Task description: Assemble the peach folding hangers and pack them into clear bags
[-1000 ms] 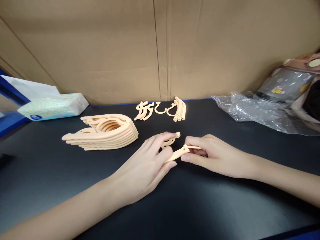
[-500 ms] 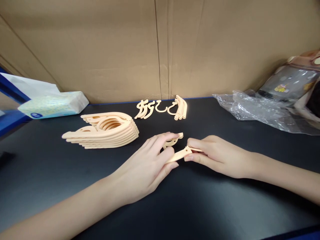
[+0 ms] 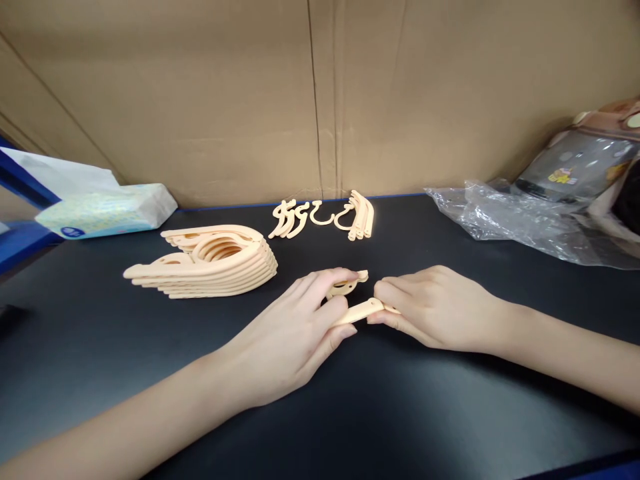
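My left hand [image 3: 295,333] grips a peach plastic hanger piece [image 3: 356,312] between thumb and fingers, just above the black table [image 3: 150,373]. My right hand [image 3: 433,307] pinches the other end of that same piece, fingers closed over a thin part I cannot make out. A curved part of the piece [image 3: 350,283] shows above my left fingers. To the left lies a stack of peach hanger bodies [image 3: 210,261]. Behind the hands sit several loose peach hooks [image 3: 325,217].
A cardboard wall [image 3: 320,93] closes off the back of the table. A tissue pack [image 3: 107,208] lies at the back left. Crumpled clear plastic [image 3: 505,217] and a grey lidded container [image 3: 580,163] sit at the right.
My right hand has turned knuckles-up and closed more over its end of the piece. Both hands stayed in about the same place.
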`<state>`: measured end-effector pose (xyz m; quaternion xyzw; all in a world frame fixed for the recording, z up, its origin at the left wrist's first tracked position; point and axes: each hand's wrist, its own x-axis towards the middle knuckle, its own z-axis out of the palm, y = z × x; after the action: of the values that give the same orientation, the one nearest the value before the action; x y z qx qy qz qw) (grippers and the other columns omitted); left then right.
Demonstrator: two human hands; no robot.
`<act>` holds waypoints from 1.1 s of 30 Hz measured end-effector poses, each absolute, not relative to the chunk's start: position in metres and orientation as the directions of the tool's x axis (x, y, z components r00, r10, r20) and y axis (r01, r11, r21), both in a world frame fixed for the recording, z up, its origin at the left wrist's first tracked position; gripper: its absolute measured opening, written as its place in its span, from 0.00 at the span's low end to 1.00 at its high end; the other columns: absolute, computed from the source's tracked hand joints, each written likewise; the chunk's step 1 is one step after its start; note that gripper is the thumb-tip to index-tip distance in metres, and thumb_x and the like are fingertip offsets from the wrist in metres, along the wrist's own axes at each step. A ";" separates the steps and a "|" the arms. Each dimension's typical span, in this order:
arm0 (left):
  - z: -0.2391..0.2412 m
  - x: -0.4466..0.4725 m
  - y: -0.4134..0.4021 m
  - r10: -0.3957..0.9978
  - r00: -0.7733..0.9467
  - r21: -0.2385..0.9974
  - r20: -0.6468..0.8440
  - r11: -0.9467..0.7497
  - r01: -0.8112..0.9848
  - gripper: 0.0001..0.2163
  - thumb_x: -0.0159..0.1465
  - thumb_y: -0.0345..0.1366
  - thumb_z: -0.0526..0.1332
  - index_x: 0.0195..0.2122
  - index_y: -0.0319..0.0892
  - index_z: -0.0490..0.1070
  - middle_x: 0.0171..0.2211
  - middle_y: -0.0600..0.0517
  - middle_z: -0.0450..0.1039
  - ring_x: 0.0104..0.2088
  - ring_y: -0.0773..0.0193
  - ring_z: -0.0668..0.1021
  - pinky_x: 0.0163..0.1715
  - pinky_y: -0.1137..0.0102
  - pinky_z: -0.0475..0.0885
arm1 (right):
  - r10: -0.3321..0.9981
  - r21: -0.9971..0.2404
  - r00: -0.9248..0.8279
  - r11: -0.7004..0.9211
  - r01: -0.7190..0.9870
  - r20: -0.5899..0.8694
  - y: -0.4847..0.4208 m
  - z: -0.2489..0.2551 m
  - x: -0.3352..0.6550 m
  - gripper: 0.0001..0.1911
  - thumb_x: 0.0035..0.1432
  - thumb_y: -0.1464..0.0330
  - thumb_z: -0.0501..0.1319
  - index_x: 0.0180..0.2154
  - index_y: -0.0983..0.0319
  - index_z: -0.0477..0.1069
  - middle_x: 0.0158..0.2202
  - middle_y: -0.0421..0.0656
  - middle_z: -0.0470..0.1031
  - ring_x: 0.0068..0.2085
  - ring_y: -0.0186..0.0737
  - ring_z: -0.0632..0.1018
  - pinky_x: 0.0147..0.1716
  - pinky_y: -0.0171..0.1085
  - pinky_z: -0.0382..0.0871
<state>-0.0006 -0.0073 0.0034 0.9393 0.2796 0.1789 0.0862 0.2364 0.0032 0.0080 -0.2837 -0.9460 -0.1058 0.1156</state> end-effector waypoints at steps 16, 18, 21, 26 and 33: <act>0.003 0.001 -0.008 0.693 0.688 0.357 0.216 -0.712 0.605 0.15 0.64 0.50 0.59 0.41 0.43 0.65 0.61 0.43 0.56 0.57 0.48 0.67 0.53 0.54 0.67 | 0.396 -0.040 -0.853 0.912 0.408 0.341 0.006 0.014 0.240 0.13 0.62 0.66 0.51 0.25 0.61 0.61 0.22 0.37 0.62 0.24 0.34 0.60 0.26 0.36 0.53; 0.004 0.001 -0.007 0.719 0.670 0.426 0.187 -0.674 0.604 0.18 0.62 0.53 0.60 0.42 0.44 0.64 0.62 0.44 0.55 0.58 0.47 0.65 0.54 0.53 0.66 | 0.412 -0.124 -0.858 0.911 0.393 0.306 0.004 0.017 0.239 0.09 0.57 0.69 0.53 0.24 0.61 0.60 0.23 0.38 0.61 0.26 0.34 0.60 0.28 0.37 0.53; 0.007 0.001 -0.006 0.748 0.643 0.508 0.165 -0.623 0.595 0.08 0.67 0.44 0.54 0.40 0.45 0.63 0.61 0.46 0.56 0.60 0.51 0.63 0.55 0.56 0.65 | 0.430 -0.161 -0.869 0.902 0.400 0.246 0.001 0.021 0.237 0.04 0.53 0.73 0.53 0.26 0.62 0.63 0.28 0.40 0.65 0.30 0.36 0.62 0.32 0.38 0.57; 0.009 0.001 -0.006 0.783 0.596 0.548 0.175 -0.581 0.602 0.07 0.67 0.31 0.48 0.40 0.46 0.63 0.59 0.50 0.57 0.60 0.58 0.63 0.54 0.62 0.64 | 0.468 -0.122 -0.839 0.883 0.452 0.279 0.004 0.024 0.239 0.08 0.57 0.77 0.51 0.33 0.63 0.68 0.40 0.46 0.71 0.41 0.41 0.69 0.44 0.42 0.60; 0.005 0.003 -0.006 0.792 0.579 0.513 0.193 -0.584 0.629 0.06 0.66 0.30 0.48 0.39 0.46 0.62 0.59 0.50 0.56 0.57 0.58 0.66 0.53 0.61 0.66 | 0.510 0.266 -0.778 0.744 0.613 0.368 0.015 0.021 0.246 0.18 0.60 0.74 0.54 0.52 0.67 0.68 0.49 0.54 0.70 0.48 0.52 0.71 0.45 0.45 0.63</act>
<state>0.0026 -0.0061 0.0051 0.8659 0.4104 0.2054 0.1988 0.2458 0.0151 0.0212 -0.3041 -0.9236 -0.1891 0.1367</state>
